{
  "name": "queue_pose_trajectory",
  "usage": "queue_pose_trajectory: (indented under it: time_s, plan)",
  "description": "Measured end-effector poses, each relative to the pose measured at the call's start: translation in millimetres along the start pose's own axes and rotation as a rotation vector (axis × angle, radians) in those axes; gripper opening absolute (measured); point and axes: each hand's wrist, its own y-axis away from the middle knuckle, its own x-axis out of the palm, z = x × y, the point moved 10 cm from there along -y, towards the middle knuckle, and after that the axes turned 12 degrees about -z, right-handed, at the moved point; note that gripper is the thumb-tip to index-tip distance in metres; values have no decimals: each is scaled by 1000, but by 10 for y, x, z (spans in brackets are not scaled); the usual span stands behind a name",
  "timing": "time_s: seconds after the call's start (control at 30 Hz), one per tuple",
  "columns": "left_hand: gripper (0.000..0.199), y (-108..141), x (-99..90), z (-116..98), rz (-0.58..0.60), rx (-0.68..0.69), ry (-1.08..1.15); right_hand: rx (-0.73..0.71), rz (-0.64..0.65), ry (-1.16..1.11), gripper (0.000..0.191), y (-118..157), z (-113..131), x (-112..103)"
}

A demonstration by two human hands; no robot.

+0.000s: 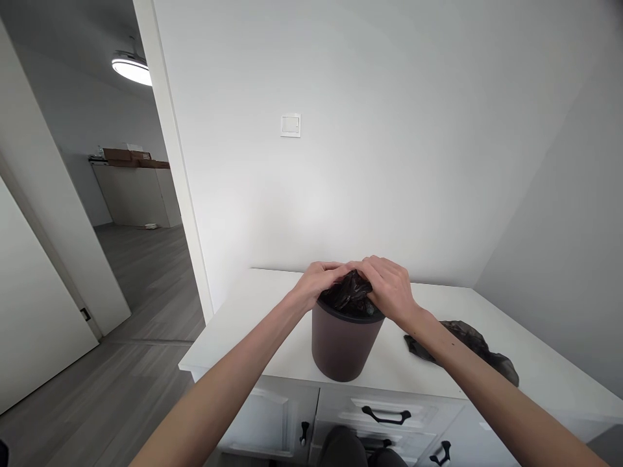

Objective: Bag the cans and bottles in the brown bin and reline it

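Note:
A dark purple-brown bin (343,347) with a black rim stands upright on a white cabinet top. Inside its mouth sits a crumpled black plastic bag (351,295). My left hand (318,280) is at the bin's back left rim, its fingers closed on the bag's upper edge. On the right side, my right hand (388,285) curls over the rim with its fingers closed on the bag too. The fingertips of both hands nearly meet above the far side of the opening. Another crumpled black bag (470,340) lies on the cabinet top, partly behind my right forearm.
The white cabinet (233,337) has doors and drawers with black handles, and stands against a wall with a light switch (291,125). An open doorway is at the left. My knees show below the drawers.

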Motion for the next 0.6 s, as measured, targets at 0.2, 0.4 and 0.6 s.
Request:
queue_pose_trajectory:
  time_s: [0.2,0.4,0.6]
  plan:
    - [29,-135,-299,-165,-221,341,-530,122,376,-235,66,143,14,210]
    - [24,-397,-527,23,-278,322,-707,609,645,-499,16,397,-41,151]
    - [23,-509,-448,-168,-276,402,-774,746,736,-561,18,508,-30,-42]
